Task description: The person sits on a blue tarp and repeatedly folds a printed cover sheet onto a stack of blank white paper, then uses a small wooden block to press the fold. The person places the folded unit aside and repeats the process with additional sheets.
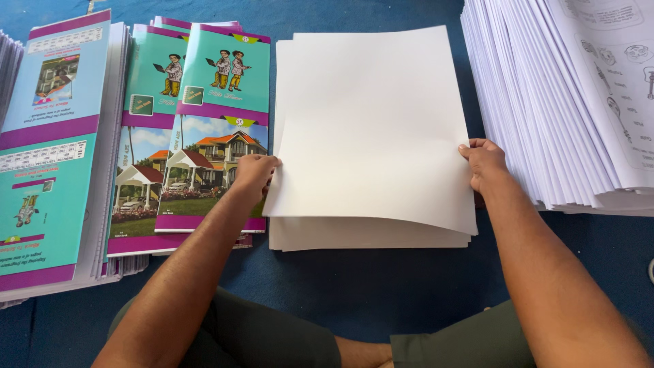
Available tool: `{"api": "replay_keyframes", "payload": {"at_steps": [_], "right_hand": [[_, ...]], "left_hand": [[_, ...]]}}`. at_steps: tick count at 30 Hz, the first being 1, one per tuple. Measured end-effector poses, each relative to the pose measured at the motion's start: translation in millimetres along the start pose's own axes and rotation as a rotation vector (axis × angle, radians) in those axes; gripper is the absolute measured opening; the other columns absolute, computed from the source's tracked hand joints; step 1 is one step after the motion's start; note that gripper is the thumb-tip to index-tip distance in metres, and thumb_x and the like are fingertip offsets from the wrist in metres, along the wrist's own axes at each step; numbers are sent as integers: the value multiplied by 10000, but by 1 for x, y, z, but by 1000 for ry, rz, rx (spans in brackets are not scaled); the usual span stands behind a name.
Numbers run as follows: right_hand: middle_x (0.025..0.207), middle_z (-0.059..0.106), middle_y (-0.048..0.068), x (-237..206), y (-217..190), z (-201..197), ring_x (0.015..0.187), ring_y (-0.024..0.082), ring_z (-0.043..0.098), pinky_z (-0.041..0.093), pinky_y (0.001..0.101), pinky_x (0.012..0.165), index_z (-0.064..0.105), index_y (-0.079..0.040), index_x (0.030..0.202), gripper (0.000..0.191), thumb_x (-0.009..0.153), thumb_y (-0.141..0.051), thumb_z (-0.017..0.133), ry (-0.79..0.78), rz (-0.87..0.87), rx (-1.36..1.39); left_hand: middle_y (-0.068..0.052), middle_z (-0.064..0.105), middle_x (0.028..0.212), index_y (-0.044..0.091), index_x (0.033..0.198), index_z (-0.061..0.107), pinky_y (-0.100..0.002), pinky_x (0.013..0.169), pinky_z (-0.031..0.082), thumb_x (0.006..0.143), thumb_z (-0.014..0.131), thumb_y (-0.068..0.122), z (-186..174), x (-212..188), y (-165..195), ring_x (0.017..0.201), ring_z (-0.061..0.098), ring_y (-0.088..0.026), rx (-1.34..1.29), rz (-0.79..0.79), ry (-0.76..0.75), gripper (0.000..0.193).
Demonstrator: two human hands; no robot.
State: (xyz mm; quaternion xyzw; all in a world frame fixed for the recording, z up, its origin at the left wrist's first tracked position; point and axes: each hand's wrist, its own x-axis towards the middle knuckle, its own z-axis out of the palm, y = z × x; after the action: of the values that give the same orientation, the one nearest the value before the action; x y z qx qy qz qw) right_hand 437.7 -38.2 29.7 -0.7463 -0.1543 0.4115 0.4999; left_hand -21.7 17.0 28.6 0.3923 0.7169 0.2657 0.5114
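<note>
Left hand (253,172) and right hand (485,163) pinch the top blank sheet (371,129); two cover stacks (204,136) left, one printed-page pile (565,102) right.

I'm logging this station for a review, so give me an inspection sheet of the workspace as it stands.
Surface: blue cloth, bare near the knees.
Job's things: stack of blank white sheets; top sheet lifted at its near edge.
Clutter: colourful printed covers in overlapping piles at left; tall fanned pile of printed pages at right.
Grippers: left hand grips the top sheet's left edge; right hand grips its right edge.
Cables: nothing seen.
Surroundings: the person's green-clad legs at the bottom; no other people seen.
</note>
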Motion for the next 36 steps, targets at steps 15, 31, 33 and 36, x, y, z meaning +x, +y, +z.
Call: {"api": "replay_keyframes", "payload": {"at_steps": [15, 31, 33, 36], "right_hand": [[1100, 765, 168, -16, -23, -4, 1015, 300, 725, 562, 412, 892, 729, -59, 1235, 392, 866, -180, 780, 62, -547, -816], [840, 713, 119, -103, -95, 10, 744, 233, 685, 575, 402, 719, 691, -59, 846, 285, 976, -311, 673, -145, -662, -858], [944, 709, 124, -103, -92, 15, 855, 255, 696, 567, 433, 797, 680, -59, 855, 287, 943, -332, 689, -174, -706, -819], [1152, 689, 174, -103, -85, 26, 1122, 340, 641, 492, 493, 957, 664, -27, 903, 347, 994, -361, 661, -241, -935, -730]], "left_hand": [[-166, 726, 961, -54, 1016, 678, -349, 665, 659, 852, 765, 85, 16, -39, 16, 759, 753, -227, 245, 113, -21, 232], [-163, 721, 912, 9, 991, 612, -399, 704, 628, 842, 791, 169, 45, -35, 7, 801, 754, -276, 528, 230, -62, 282], [-182, 734, 923, 13, 995, 627, -426, 787, 601, 814, 809, 192, 49, -28, 2, 861, 754, -311, 604, 306, -36, 313], [-232, 710, 993, 7, 1032, 616, -478, 872, 556, 787, 819, 216, 53, -18, -5, 979, 689, -408, 737, 463, 21, 381]]}}
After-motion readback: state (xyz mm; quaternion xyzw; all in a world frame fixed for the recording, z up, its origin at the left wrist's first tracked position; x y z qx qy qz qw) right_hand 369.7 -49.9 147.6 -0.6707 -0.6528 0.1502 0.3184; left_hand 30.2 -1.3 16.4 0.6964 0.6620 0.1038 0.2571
